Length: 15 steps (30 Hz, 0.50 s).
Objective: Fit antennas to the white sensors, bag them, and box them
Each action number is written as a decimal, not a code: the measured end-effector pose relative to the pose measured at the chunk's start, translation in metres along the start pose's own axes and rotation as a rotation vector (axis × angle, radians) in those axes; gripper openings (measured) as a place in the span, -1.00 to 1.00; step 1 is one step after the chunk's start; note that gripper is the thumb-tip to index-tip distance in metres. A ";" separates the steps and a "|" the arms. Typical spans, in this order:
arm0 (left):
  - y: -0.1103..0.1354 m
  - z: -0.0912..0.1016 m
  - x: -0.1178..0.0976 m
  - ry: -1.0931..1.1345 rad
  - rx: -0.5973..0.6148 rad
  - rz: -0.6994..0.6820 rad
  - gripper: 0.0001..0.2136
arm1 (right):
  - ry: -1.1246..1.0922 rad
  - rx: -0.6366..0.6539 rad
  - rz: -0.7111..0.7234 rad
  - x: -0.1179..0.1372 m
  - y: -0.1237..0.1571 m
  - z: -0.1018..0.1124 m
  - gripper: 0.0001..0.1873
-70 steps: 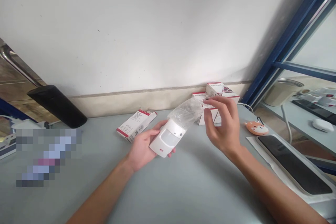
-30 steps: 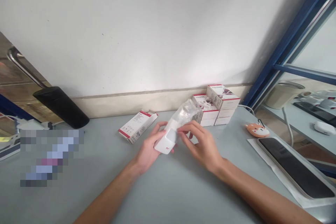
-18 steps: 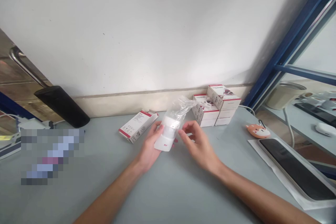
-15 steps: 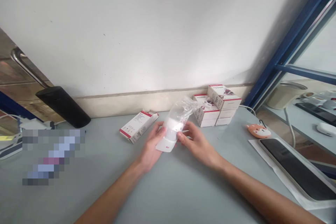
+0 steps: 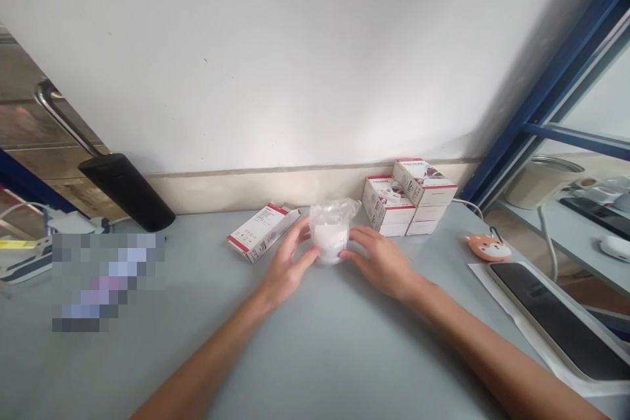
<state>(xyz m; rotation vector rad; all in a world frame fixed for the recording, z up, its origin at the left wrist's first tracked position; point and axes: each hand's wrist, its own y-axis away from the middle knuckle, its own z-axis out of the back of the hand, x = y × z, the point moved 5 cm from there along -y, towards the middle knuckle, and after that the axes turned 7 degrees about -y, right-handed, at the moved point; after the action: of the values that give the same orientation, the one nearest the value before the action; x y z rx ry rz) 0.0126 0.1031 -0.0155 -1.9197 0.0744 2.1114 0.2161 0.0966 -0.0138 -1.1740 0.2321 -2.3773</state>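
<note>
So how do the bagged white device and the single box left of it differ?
The bagged device is held between the left hand and right hand; the single box lies untouched on the table. Clear plastic covers the bagged device, while the single box has no visible wrapping. The bagged device looks plain white; the single box has red edging and dark print. Both are mainly white.

**White device (image 5: 330, 244) bagged between two hands**

The device is held roughly upright between the left hand (image 5: 286, 270) and the right hand (image 5: 386, 264), its details blurred behind film. A clear plastic bag (image 5: 333, 211) encloses it, crumpled and shiny, bunched above the fingers, with a loose corner leaning toward the right hand.
</note>
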 end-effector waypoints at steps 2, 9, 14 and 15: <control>0.002 -0.002 -0.002 -0.070 0.080 -0.017 -0.49 | 0.072 0.082 0.041 0.001 0.001 0.001 -0.82; 0.002 -0.008 0.008 -0.329 0.280 0.033 -0.61 | -0.196 0.070 -0.021 0.006 0.000 0.004 -0.60; 0.004 -0.015 0.001 -0.094 0.165 -0.026 -0.52 | -0.233 0.142 0.020 0.013 0.001 -0.006 -0.62; 0.004 -0.016 0.002 -0.094 0.156 -0.017 -0.56 | -0.230 0.165 0.018 0.014 0.002 -0.008 -0.59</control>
<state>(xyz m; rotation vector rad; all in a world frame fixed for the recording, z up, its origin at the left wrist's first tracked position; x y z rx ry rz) 0.0274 0.0962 -0.0202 -1.7249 0.1973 2.1138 0.2033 0.0878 -0.0099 -1.3432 -0.0294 -2.1754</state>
